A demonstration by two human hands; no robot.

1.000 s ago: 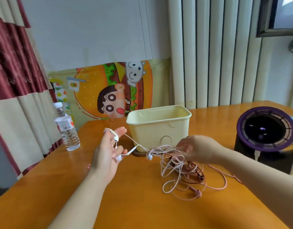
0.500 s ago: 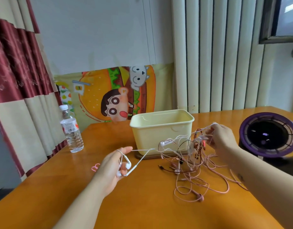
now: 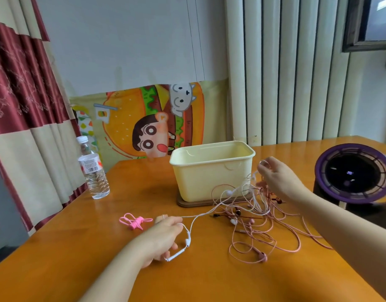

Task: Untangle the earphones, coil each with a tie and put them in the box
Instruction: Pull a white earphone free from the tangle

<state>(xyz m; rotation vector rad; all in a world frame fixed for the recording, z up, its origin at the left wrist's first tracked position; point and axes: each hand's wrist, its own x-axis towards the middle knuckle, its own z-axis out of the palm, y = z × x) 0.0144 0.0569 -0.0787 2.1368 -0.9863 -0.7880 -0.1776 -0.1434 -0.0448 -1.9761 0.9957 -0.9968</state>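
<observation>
Tension is running along a thin white earphone cord point(image 3: 200, 215) as a person's left hand point(image 3: 163, 236), resting low on the glossy orange wooden table point(image 3: 46, 269), is curling its fingers round the cord's earbud end while the right hand point(image 3: 279, 182) is pinching a raised bunch of loops just beside the cream plastic box point(image 3: 209, 182). The hands are holding well apart, apparently to draw the white cord straight and show where it is crossing the others. Between them a snarl of pale pink earphone cable point(image 3: 264, 238) is sprawling over the table in front of the box, with darker reddish-brown strands point(image 3: 270, 194) hanging through it below the right hand; how many sets are knotted there cannot be told. None is looking coiled yet, and the box, sitting on a thin dark wooden base point(image 3: 187, 203), is showing nothing inside from this angle. A bundle of bright pink ties point(image 3: 134, 222) is lying just beyond the left hand, within easy reach for the coiling step. A clear plastic water bottle point(image 3: 93, 171) is standing near the table's left edge, and a round black appliance with a purple rim point(image 3: 353, 173) is sitting close behind the right forearm, likely crowding any wider pull to that side, though the tangle itself is looking like the main obstacle
</observation>
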